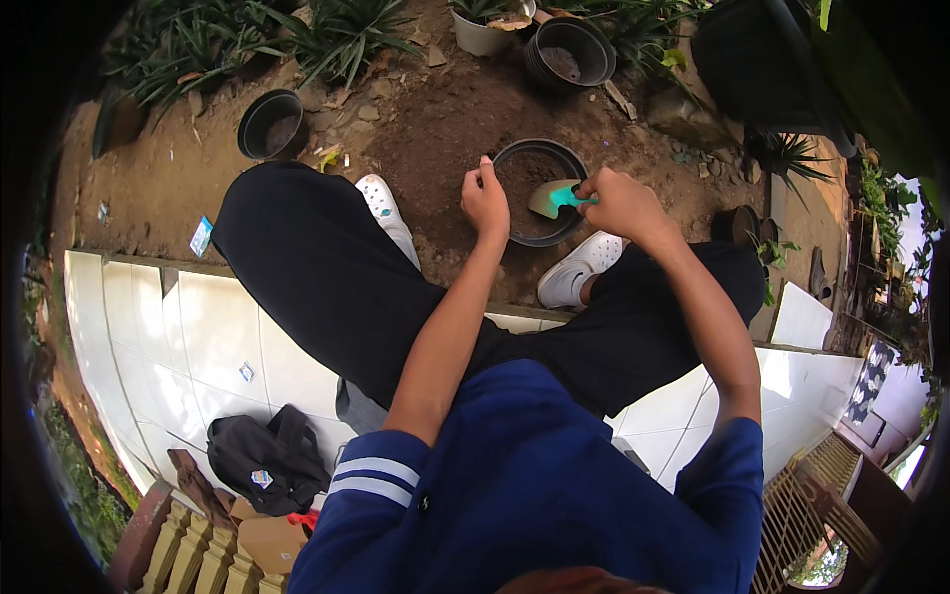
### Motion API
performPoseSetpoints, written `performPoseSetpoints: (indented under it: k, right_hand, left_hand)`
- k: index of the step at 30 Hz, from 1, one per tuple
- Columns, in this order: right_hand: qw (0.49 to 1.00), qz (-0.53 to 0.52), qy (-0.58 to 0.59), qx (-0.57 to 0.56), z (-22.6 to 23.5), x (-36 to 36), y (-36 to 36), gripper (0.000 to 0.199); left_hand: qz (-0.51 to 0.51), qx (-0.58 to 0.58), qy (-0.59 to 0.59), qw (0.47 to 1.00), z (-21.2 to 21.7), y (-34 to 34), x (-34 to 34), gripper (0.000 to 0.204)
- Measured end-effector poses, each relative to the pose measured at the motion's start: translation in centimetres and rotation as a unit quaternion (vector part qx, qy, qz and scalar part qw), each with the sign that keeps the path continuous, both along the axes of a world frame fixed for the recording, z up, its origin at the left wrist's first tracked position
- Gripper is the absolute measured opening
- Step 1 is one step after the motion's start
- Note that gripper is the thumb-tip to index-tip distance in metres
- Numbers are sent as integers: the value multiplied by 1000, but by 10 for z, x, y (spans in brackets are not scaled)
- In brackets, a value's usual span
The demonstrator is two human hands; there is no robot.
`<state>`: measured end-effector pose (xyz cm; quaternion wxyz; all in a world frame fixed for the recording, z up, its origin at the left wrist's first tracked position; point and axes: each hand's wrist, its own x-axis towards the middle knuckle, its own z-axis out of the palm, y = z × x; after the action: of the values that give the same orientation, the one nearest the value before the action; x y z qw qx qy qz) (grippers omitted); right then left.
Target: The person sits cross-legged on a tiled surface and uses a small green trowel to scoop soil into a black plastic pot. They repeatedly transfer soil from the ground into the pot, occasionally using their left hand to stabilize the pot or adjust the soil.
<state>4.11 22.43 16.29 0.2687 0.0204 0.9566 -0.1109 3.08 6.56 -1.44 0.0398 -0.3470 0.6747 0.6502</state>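
Between my feet stands a round black plant pot (542, 241) with brown soil (526, 170) in it. My left hand (486, 204) is closed at the pot's left rim, thumb up; its fingertips are partly hidden. In my right hand (627, 205) is a small hand trowel (547, 198) with a turquoise handle, gripped with the fingers wrapped round it. The trowel's blade is inside the pot, pointing left over the soil.
Loose dark soil (426, 134) lies beyond the pot. Black pots stand at left (272, 125) and far right (569, 54), beside a white pot (479, 37). My white clogs (580, 269) flank the pot. A black bag (265, 457) lies on the white tiles (223, 337).
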Motion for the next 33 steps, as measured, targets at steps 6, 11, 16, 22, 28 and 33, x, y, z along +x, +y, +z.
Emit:
performPoseSetpoints:
  k: [6,11,16,22,28,33]
  right_hand:
    - [999,-25,8,-27,30,-3,-19,32]
    - [999,-2,1,-32,3,1,-7,31]
    - [998,-28,25,-42,32,-5,-9,31]
    - [997,-37,-39,-55,-4,-11,-1,27]
    - [999,-2,33,3,4,-5,-2,23]
    - [999,-12,8,-37,-17,-8,7,23]
  left_hand:
    - [0,-2,22,1000,-3,0,0,51]
    - [-17,1,-13,1000,0,0,0,51]
    - [-5,-21,9,1000,-6,-4,3,51]
    - [51,-72,-19,996,-6,1,8,51]
    - [-239,-71,-236,939,42,57,153,70]
    - [-640,82,-223,731,102,68,175,89]
